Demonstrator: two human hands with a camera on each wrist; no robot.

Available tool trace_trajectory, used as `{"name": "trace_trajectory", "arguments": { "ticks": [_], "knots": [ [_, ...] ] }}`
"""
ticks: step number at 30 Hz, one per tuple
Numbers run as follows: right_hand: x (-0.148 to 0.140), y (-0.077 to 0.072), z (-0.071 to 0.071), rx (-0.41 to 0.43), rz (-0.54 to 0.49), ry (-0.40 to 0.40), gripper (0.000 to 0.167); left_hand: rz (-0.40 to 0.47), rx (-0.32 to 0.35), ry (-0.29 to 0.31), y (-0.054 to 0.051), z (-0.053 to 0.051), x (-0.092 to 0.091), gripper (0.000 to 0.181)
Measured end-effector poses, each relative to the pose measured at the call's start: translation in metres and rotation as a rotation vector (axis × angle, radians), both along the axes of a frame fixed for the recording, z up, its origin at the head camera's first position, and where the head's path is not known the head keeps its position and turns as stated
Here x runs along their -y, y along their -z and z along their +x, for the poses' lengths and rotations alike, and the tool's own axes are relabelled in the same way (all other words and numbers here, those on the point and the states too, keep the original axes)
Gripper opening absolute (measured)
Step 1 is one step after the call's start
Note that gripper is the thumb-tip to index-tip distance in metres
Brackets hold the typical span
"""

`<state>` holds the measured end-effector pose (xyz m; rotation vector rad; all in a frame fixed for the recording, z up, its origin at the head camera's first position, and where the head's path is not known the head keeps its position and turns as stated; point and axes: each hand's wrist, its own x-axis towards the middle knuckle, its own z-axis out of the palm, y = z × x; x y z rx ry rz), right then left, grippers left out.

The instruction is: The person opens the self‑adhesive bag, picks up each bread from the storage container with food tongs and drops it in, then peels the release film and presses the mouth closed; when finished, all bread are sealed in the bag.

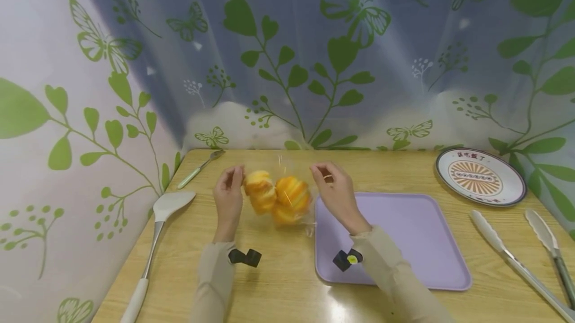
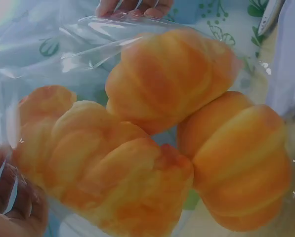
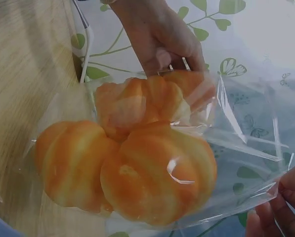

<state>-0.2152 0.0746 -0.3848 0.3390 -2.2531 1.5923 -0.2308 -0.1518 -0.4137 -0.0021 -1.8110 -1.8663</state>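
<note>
Holding 1 bag [image 3: 238, 143] w/ 3 buns [image 2: 236, 160] btwn 2 hands [image 1: 228, 197] [image 1: 337, 194].

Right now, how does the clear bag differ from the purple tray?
The clear bag is see-through, while the purple tray is opaque. The bag's film is creased; the tray looks smooth and even, with rounded corners. The left hand and right hand hold the bag; the tray lies flat on the table.
</note>
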Motion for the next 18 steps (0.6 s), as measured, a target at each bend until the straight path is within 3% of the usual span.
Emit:
{"name": "trace_trajectory", "arguments": {
  "ticks": [9, 18],
  "knots": [
    [0.0106, -0.004, -0.0029, -0.091, 0.032, -0.022, 0.018, 0.036, -0.044, 0.006, -0.0115, -0.0075, -0.01, 0.025],
    [0.0028, 0.0014, -0.0038, -0.015, -0.044, -0.022, 0.023, 0.065, -0.06, -0.017, -0.0048, -0.0062, -0.0034, 0.018]
  ]
}}
